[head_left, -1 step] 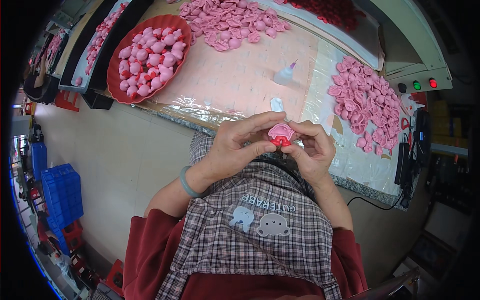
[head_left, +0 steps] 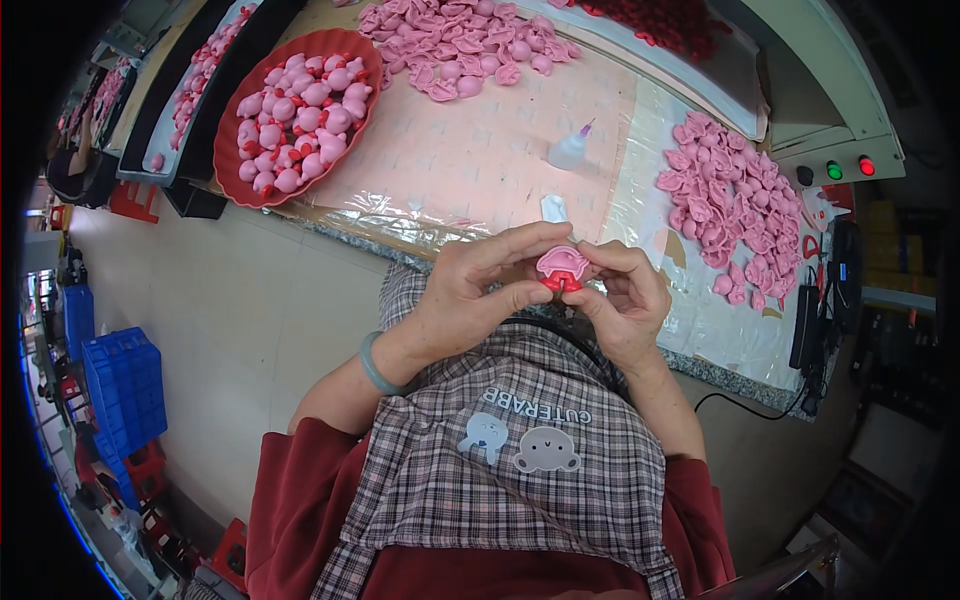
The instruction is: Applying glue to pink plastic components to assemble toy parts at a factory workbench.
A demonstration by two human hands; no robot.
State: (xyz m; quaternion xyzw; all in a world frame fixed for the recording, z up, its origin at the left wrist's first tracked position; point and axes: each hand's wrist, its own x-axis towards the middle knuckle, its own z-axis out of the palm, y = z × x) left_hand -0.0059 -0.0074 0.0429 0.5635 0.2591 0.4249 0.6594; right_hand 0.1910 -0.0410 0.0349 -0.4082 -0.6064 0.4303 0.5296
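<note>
Between both hands, just over the near table edge, is a small pink and red plastic toy part. Its pink upper half shows a hollow, rimmed face, and its red lower half has a slot in the middle. My left hand pinches it from the left with thumb and fingers. From the right, my right hand grips the same part, its thumb at the red half. A white scrap lies beyond my fingertips. Farther off, a translucent squeeze bottle with a purple tip stands on the table mat.
A red scalloped bowl of pink and red toy pieces sits at left. Pink shell parts are heaped at the back and right. A machine housing with lit buttons overhangs the right. Blue crates stand on the floor.
</note>
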